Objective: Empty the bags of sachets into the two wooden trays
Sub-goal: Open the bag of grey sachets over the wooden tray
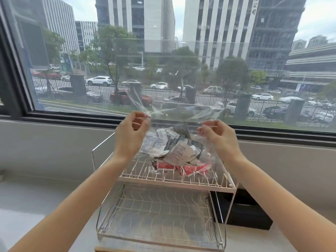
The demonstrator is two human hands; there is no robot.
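I hold a clear plastic bag (181, 113) up in front of the window, above the upper tier of a white wire rack (174, 179). My left hand (131, 135) pinches the bag's left top edge and my right hand (218, 137) pinches its right top edge. White and grey sachets (174, 148) fill the bag's lower part. Red sachets (189, 169) lie under it on the upper tier; I cannot tell if they are in a second bag. A thin strip of wood (109, 249), perhaps a tray edge, shows at the bottom of the frame.
The rack's lower wire tier (156, 215) holds nothing. A black box (245, 213) stands to the right of the rack on the pale counter (36, 200). A large window (163, 51) with a dark frame runs behind everything.
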